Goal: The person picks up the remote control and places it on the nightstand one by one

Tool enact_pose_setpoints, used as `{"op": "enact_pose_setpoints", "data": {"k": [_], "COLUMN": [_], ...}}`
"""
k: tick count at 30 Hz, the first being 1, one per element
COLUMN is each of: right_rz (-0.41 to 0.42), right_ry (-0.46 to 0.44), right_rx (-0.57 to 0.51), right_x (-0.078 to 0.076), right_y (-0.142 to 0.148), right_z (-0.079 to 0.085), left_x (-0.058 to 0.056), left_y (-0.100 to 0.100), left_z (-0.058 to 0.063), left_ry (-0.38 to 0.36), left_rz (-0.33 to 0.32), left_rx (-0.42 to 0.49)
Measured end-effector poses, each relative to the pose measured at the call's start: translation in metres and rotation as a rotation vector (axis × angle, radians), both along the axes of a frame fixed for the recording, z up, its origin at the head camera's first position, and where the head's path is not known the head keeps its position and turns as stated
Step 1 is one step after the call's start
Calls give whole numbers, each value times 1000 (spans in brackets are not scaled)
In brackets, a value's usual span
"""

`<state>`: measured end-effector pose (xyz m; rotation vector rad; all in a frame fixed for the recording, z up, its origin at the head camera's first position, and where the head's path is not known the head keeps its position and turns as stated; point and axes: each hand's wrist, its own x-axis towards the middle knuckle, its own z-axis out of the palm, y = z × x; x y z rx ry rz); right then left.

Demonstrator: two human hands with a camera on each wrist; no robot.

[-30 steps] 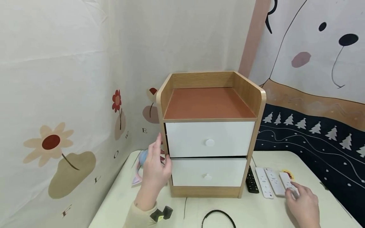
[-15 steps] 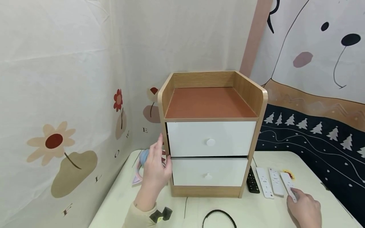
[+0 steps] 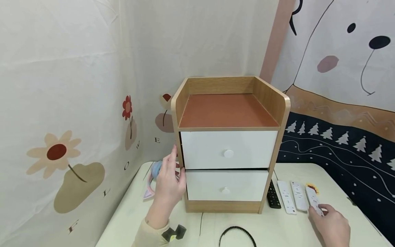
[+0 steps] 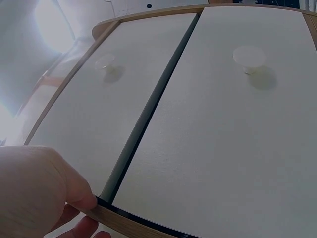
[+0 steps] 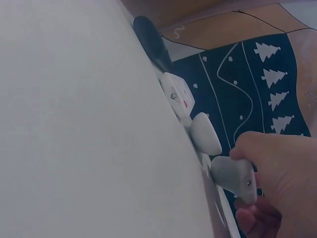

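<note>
A small wooden cabinet [image 3: 223, 206] with two white drawers, upper [image 3: 205, 145] and lower [image 3: 205, 187], stands mid-table in the head view. My left hand [image 3: 169, 185] rests at its left side, fingers fairly straight along the side panel, thumb at the front edge. In the left wrist view the thumb [image 4: 81, 193] touches that wooden edge close to the gap between the drawers. My right hand [image 3: 333, 223] pinches the near end of the rightmost white remote control [image 3: 312, 197] between thumb and fingers. The right wrist view shows this remote's end [image 5: 235, 176] between them.
Left of the held remote lie two more white remotes, a middle one [image 3: 298, 195] and another [image 3: 286, 197], then a black remote [image 3: 273, 197] beside the cabinet. A black headband [image 3: 237, 228] lies in front. Behind my left hand is a pastel item with blue [image 3: 155, 168].
My right hand has shifted slightly toward the near right, and the rightmost remote has been turned and drawn a little away from its neighbour. My left hand stays at the cabinet's side.
</note>
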<state>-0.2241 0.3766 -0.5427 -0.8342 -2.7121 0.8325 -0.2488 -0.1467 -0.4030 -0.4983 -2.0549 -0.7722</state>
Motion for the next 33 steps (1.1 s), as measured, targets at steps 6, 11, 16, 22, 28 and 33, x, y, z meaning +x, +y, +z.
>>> {"op": "enact_pose_setpoints", "data": {"k": [6, 11, 16, 22, 28, 33], "right_rz": [-33, -43, -49, -27, -12, 32], "right_ry": [73, 154, 227, 321, 503, 688], "right_rx": [16, 38, 36, 60, 114, 133], "right_x": [-2, -2, -1, 2, 5, 3], "right_y": [-6, -10, -15, -28, -49, -65], "right_z": [4, 6, 12, 32, 52, 66], "left_x": [0, 0, -1, -1, -1, 1], "left_y": [0, -2, -2, 1, 1, 0], "left_z": [-1, -2, -2, -2, -1, 0], "left_ry": [-24, -25, -4, -8, -2, -10], "left_rz": [-4, -6, -15, -19, -6, -7], "left_rx": [18, 24, 21, 25, 19, 16]}}
